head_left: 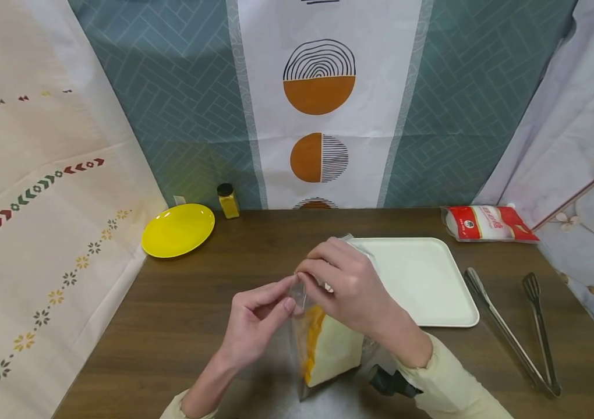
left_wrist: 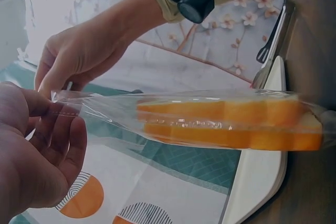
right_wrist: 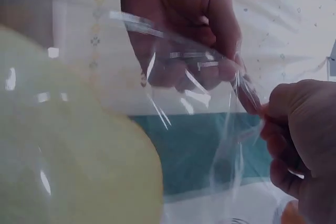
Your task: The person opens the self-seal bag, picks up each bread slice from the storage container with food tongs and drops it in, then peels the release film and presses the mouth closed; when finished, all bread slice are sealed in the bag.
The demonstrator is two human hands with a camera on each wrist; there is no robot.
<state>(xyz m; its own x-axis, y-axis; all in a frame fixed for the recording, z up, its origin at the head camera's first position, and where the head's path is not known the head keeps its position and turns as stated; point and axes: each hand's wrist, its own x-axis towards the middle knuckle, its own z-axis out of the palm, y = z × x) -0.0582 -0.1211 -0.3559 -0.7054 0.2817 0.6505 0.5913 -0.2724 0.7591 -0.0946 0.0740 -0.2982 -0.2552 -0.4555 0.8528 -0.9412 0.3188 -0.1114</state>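
A clear plastic bag [head_left: 297,349] stands upright in front of me with two thick bread slices [head_left: 336,352] inside, pale with orange crusts. In the left wrist view the slices [left_wrist: 226,129] lie side by side in the bag. My left hand [head_left: 252,320] pinches the bag's top edge between thumb and fingers. Right beside it my right hand [head_left: 349,285] pinches the same edge, fingertips meeting the left ones. The right wrist view shows the film stretched taut between the left hand [right_wrist: 184,30] and the right hand [right_wrist: 310,135].
Behind the right hand lies a white tray [head_left: 428,285]. Metal tongs [head_left: 509,334] rest to its right, with a red-and-white packet [head_left: 491,223] at the back right. At the back left are a yellow plate [head_left: 178,230] and a small black-capped yellow jar [head_left: 228,201].
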